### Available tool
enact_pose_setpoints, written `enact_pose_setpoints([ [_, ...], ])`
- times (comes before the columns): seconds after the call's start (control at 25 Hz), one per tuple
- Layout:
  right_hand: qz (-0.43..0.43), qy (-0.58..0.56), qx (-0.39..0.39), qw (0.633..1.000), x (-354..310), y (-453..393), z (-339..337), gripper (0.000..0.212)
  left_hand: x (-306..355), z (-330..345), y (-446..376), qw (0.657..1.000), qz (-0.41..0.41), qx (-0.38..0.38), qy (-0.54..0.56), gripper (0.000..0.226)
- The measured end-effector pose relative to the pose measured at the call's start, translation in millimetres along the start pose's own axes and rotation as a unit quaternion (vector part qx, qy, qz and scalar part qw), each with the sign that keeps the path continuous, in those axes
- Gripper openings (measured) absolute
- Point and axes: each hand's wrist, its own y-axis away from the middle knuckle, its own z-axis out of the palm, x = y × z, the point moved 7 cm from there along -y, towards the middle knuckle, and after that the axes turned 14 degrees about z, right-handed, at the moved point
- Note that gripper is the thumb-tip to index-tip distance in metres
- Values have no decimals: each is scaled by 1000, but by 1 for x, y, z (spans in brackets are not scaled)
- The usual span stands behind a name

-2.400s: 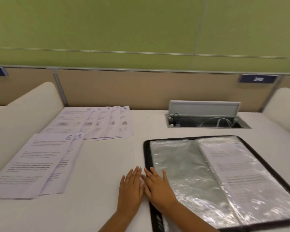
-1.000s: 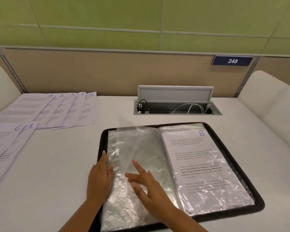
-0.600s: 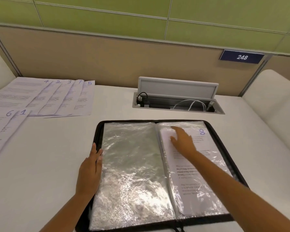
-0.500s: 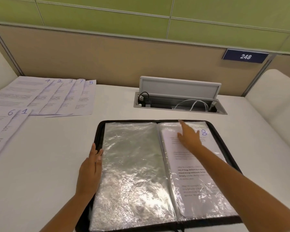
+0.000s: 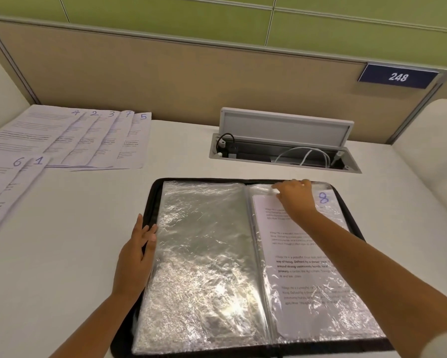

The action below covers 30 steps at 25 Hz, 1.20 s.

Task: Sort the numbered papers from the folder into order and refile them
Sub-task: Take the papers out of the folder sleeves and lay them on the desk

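**Head view: right hand at the top of the sleeve holding paper 8**

Head view is showing the right hand (image 5: 296,200) reaching to the far edge of the open folder (image 5: 153,195). Its fingertips (image 5: 278,188) are curling down onto the top edge of the clear sleeve (image 5: 320,288) on the right page, just left of the handwritten 8; whether they are pinching the plastic or the sheet inside cannot be told. The forearm is lying diagonally across that page, covering part of the printed text.

The left hand (image 5: 137,257) is lying flat with straight fingers close together, holding nothing, its fingertips resting on the folder's black left border beside the empty crinkled sleeve (image 5: 204,254) on the left page.

Paper 8 (image 5: 307,267) is sitting inside the right sleeve, its number in the top right corner. The folder is lying open on the white desk (image 5: 75,241), in front of the person.

Further out, at the desk's far left, five sheets are lying fanned and overlapping, numbered 4, 2, 3, 7 and 5 (image 5: 88,135). Nearer and further left, sheets 6 and 1 (image 5: 7,182) are overlapping each other.

Behind the folder, a cable box (image 5: 284,148) is standing with its lid raised, with a white cable coiled inside. On the partition behind it, a blue plate (image 5: 397,76) is reading 248.
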Motion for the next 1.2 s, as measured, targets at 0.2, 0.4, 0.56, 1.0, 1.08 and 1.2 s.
enact_pose_setpoints([
  [0.2,-63,-109,54,991,-9,5,-24,39,1,0,-2,1000,-1,-1,-9,51],
  [0.4,11,-206,-173,963,-3,-15,-16,29,2,0,0,1000,-8,1,-8,55],
  [0.56,14,-144,-236,961,2,-24,-12,28,1,1,0,1000,-10,0,-6,60],
  [1.0,-119,-151,-108,975,-29,-17,-34,18,-3,0,-1,999,-16,-10,-42,60],
  [1.08,-124,-173,-141,967,-35,-13,-34,16,-4,0,-1,999,-15,-10,-44,60],
  [1.2,-114,-175,-170,963,-39,-11,-29,16,-3,0,-2,999,-14,-9,-37,60],
])
